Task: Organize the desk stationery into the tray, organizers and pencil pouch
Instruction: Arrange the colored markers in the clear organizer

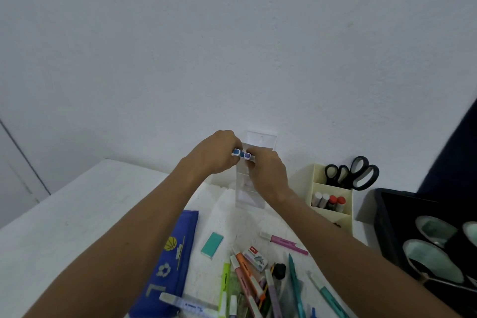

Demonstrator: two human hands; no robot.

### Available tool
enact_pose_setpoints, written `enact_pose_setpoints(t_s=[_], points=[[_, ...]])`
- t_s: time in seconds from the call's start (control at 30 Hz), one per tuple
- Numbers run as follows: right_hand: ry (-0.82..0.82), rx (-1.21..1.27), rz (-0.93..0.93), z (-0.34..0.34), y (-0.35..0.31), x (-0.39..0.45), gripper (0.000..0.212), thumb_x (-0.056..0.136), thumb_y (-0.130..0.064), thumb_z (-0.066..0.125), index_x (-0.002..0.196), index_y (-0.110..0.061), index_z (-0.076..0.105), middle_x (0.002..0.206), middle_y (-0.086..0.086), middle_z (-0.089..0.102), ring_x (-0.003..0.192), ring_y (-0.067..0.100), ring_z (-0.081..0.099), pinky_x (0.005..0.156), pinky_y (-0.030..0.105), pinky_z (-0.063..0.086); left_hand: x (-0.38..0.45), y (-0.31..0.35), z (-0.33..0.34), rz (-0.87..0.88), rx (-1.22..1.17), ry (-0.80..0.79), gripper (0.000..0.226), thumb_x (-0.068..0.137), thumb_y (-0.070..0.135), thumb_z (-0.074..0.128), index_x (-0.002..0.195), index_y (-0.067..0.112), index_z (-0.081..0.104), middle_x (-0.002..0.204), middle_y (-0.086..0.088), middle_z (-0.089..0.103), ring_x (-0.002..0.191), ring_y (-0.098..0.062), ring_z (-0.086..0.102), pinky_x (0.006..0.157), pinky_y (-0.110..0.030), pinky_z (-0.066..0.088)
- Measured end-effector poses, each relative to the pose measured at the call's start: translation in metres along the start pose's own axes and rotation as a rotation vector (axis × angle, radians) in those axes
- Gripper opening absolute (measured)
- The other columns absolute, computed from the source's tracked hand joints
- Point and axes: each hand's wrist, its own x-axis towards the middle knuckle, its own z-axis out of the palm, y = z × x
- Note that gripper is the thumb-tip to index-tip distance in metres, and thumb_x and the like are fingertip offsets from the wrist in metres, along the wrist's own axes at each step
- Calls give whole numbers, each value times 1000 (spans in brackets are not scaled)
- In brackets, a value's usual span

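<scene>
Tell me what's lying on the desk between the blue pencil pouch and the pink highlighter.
In the head view, a teal eraser lies on the desk between the blue pencil pouch and the pink highlighter.

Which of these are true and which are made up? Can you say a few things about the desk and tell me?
1. Both hands hold a small blue and white thing above the clear organizer. True.
2. The scissors lie flat on the desk. False: they stand handles up in the cream organizer.
3. The blue pencil pouch lies under the left arm. True.
4. The teal eraser sits inside the black tray. False: it lies on the desk beside the pouch.
5. A pink highlighter lies on the desk. True.
</scene>
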Motion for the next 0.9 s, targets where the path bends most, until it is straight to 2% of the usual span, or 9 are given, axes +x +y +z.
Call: enact_pose_setpoints(t_s=[0.13, 0.27, 0.33, 0.4, 0.47, 0.6, 0.73, 0.9], points=[[-8, 57, -38, 4, 3, -2, 20, 96, -13, 50, 97, -9, 70, 94, 9, 68, 76, 19, 57, 61, 15, 33, -1, 0, 2, -17, 21, 29, 15, 86, 18, 62, 100, 15, 66, 94, -4, 65, 79, -20, 60, 69, -30, 50], [5, 44, -73, 5, 9, -2, 19, 95, -11, 51, 94, -8, 69, 92, 10, 67, 75, 17, 54, 62, 13, 34, 1, 1, 6, -52, 44, 12, 13, 85, 15, 61, 96, 14, 69, 89, -5, 66, 72, -20, 59, 60, -26, 45], [-5, 18, -70, 6, 10, -3, 20, 97, -13, 48, 99, -10, 68, 90, 8, 68, 75, 19, 58, 64, 22, 45, 4, 0, 8, -72, 44, 10, 13, 84, 14, 61, 93, 14, 71, 85, -5, 66, 71, -22, 61, 57, -28, 46], [-24, -24, -63, 6, 9, -6, 21, 98, -15, 47, 103, -12, 67, 92, 8, 69, 79, 22, 63, 70, 25, 48, 7, 1, 9, -79, 55, 22, 12, 83, 16, 63, 91, 15, 72, 86, -5, 66, 73, -24, 63, 63, -33, 51], [-53, -81, -56, 4, 6, -7, 23, 98, -17, 47, 110, -12, 66, 99, 9, 70, 85, 24, 65, 73, 22, 44, 9, 1, 13, -72, 64, 42, 13, 84, 21, 64, 91, 13, 73, 89, -8, 65, 77, -26, 64, 67, -34, 53], [-130, -196, -43, -2, -1, -5, 27, 97, -14, 46, 121, -13, 58, 111, 10, 67, 97, 25, 63, 84, 30, 49, 14, 0, 20, -78, 47, 61, 15, 85, 23, 66, 92, 12, 73, 91, -9, 65, 78, -26, 64, 68, -33, 52], [-201, -236, -30, -3, -5, -7, 37, 96, -12, 47, 134, -13, 48, 126, 10, 60, 111, 25, 59, 96, 31, 46, 16, -3, 26, -109, -21, 65, 18, 84, 21, 69, 100, 13, 73, 95, -6, 67, 80, -22, 63, 74, -29, 50], [-194, -239, -56, -2, -4, -13, 46, 93, -11, 54, 138, -12, 43, 132, 9, 57, 115, 25, 57, 97, 32, 47, 13, -3, 34, -108, -84, 102, 25, 87, 21, 67, 110, 14, 70, 105, -6, 67, 88, -23, 63, 78, -27, 47]])
